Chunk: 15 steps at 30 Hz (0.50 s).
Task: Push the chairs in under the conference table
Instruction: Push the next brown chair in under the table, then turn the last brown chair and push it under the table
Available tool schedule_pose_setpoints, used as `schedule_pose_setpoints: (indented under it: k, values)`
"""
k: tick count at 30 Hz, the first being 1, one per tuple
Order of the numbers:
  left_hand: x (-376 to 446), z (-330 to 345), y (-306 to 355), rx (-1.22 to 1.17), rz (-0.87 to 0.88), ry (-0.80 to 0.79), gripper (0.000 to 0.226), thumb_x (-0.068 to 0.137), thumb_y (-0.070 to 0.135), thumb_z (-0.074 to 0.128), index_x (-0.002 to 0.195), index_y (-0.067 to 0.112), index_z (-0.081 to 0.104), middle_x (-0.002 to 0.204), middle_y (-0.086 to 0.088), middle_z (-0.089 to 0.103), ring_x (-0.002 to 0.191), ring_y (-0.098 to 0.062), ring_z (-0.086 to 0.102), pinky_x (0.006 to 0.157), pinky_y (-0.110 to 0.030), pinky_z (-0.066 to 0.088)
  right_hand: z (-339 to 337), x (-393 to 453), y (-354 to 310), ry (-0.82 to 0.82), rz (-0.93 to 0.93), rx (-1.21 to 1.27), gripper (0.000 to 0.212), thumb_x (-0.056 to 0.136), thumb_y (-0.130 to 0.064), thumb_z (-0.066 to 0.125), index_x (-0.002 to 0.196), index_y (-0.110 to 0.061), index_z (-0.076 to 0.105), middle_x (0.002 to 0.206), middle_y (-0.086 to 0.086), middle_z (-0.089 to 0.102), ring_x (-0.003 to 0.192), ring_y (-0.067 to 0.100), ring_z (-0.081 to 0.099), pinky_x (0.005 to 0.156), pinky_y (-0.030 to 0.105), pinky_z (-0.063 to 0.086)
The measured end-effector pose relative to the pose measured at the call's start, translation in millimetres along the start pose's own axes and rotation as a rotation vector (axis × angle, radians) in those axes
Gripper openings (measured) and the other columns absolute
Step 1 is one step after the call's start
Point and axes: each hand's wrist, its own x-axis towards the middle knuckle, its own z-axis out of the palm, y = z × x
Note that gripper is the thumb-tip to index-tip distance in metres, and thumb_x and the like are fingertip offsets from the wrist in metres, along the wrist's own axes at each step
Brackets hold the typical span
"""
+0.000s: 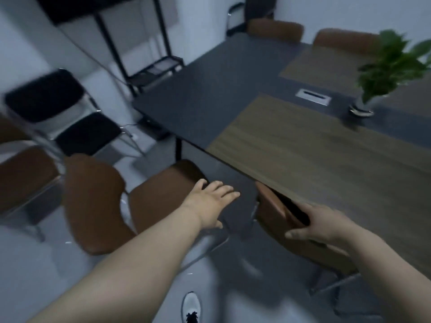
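The conference table (pixel 314 164) has a wood and dark grey top and fills the right half of the view. A brown chair (pixel 93 201) stands turned sideways at its near corner, its seat (pixel 161 192) partly under the table edge. My left hand (pixel 210 201) hovers over that seat's right edge, fingers spread, holding nothing. A second brown chair (pixel 275 210) sits tucked against the table edge. My right hand (pixel 319 222) grips the top of its backrest. Two more brown chairs (pixel 275 30) (pixel 345 39) stand at the far side.
A potted plant (pixel 382 73) and a cable hatch (pixel 313 96) are on the table. Black folding chairs (pixel 58 106) and another brown chair (pixel 23 180) stand at the left. A black metal stand (pixel 149 68) is by the back wall. My shoe (pixel 191 306) shows below.
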Motion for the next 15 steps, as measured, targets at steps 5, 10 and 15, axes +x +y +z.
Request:
schedule_pose_setpoints:
  k: [5, 10, 15]
  values:
    - [-87, -3, -90, -0.051, -0.231, -0.016, 0.098, 0.081, 0.056, 0.07, 0.155, 0.033, 0.01, 0.162, 0.007, 0.019, 0.146, -0.021, 0.016, 0.115, -0.054, 0.019, -13, 19, -151, 0.094, -0.298, -0.058, 0.115, 0.062, -0.092, 0.049, 0.154, -0.036, 0.009, 0.16, -0.008, 0.024, 0.143, 0.019, 0.027, 0.108, 0.036, 0.034]
    - [-153, 20, -181, -0.096, -0.354, -0.005, 0.095, 0.082, 0.066, 0.063, 0.155, 0.033, 0.01, 0.161, 0.007, 0.021, 0.145, -0.02, 0.019, 0.112, -0.052, 0.019, 9, 34, -282, 0.012, -0.383, -0.047, 0.111, 0.067, -0.09, 0.047, 0.154, -0.036, 0.006, 0.16, -0.007, 0.022, 0.141, 0.023, 0.028, 0.108, 0.044, 0.036]
    - [-211, 85, -283, -0.158, -0.452, -0.017, 0.085, 0.086, 0.071, 0.05, 0.154, 0.032, 0.016, 0.158, 0.007, 0.028, 0.142, -0.02, 0.024, 0.108, -0.052, 0.022, 61, 67, -414, 0.004, -0.43, -0.037, 0.109, 0.069, -0.086, 0.053, 0.155, -0.031, 0.013, 0.159, -0.004, 0.026, 0.141, 0.024, 0.029, 0.109, 0.043, 0.035]
